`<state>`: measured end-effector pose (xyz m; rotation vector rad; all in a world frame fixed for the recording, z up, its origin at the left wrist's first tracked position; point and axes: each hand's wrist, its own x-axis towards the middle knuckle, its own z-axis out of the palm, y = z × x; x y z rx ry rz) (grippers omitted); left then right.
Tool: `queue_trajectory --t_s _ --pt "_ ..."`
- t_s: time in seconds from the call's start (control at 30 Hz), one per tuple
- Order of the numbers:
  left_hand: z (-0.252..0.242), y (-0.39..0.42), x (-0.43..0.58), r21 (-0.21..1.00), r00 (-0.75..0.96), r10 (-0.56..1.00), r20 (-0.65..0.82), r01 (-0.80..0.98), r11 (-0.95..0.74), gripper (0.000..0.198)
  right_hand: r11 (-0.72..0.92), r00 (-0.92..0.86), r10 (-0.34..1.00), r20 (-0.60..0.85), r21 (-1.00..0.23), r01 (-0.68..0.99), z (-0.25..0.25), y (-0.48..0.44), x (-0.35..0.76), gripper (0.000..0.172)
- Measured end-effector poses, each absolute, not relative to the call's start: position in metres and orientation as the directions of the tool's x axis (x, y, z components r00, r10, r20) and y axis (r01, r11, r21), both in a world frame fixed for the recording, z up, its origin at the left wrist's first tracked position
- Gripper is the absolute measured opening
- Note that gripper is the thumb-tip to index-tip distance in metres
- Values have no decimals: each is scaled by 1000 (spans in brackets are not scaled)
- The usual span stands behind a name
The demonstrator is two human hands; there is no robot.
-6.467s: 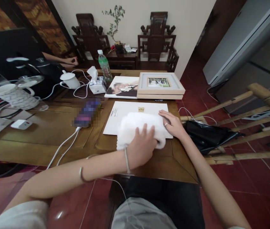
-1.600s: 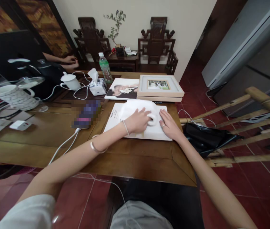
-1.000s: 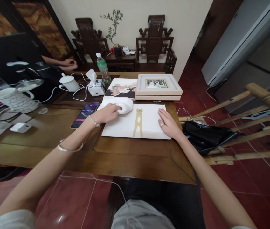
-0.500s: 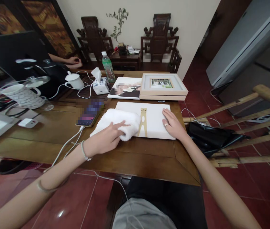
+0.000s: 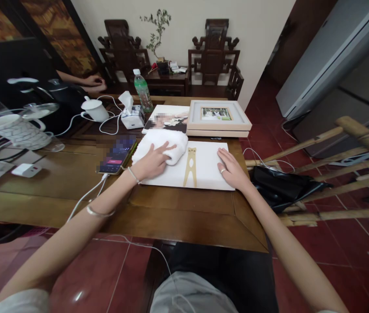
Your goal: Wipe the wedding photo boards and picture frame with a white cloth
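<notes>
Where the white towel (image 5: 167, 143) lay bunched on the far left corner of the white board (image 5: 210, 171), the left hand (image 5: 151, 160) pressed on it, fingers spread flat over the cloth rather than gripping. The right hand (image 5: 233, 170) rested palm-down near the board's right edge, fingers loosely splayed, holding nothing. A gold stand (image 5: 190, 166) ran down the board's middle. A phone (image 5: 116, 154) lay left of the board and a framed photo (image 5: 217, 115) beyond it. Wiping seemed best done with even pressure, the right hand pinning the board to the worktop (image 5: 177, 213).
</notes>
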<state>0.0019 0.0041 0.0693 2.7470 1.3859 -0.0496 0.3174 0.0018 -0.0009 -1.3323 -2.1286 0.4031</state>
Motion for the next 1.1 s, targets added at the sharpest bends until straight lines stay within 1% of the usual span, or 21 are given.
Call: queue_trajectory --t_s 0.17,0.27,0.37,0.47,0.53,0.63,0.77,0.87,0.97,1.1 --pt "78 -68 6 45 600 795 -90 800 -599 42 449 -326 893 311 -543 710 0 1 317 54" --pt "85 -111 5 64 614 772 -166 788 -613 42 452 -328 890 315 -537 712 2 0 317 54" --pt "92 -131 4 86 619 750 -233 782 -618 41 446 -326 894 309 -531 720 3 0 318 55" --pt "95 -123 4 111 615 746 -256 785 -609 42 444 -327 895 304 -534 720 4 0 318 55" --pt "95 -107 5 119 613 753 -239 788 -604 42 446 -328 894 304 -534 719 4 0 318 54" --pt "92 -72 9 101 619 758 -205 784 -613 40 442 -322 896 306 -533 722 3 0 318 55" --pt "85 -21 13 33 626 763 -162 776 -629 40 446 -322 894 312 -541 713 1 2 319 54" --pt "78 2 16 -57 562 819 -118 819 -571 42 449 -324 893 313 -544 709 -1 3 320 54" --pt "71 -4 19 -102 490 868 -82 862 -497 44 443 -322 895 307 -542 714 -1 3 320 54" --pt "68 -52 18 -65 493 868 -65 865 -497 44 437 -325 898 295 -535 722 1 2 319 55"
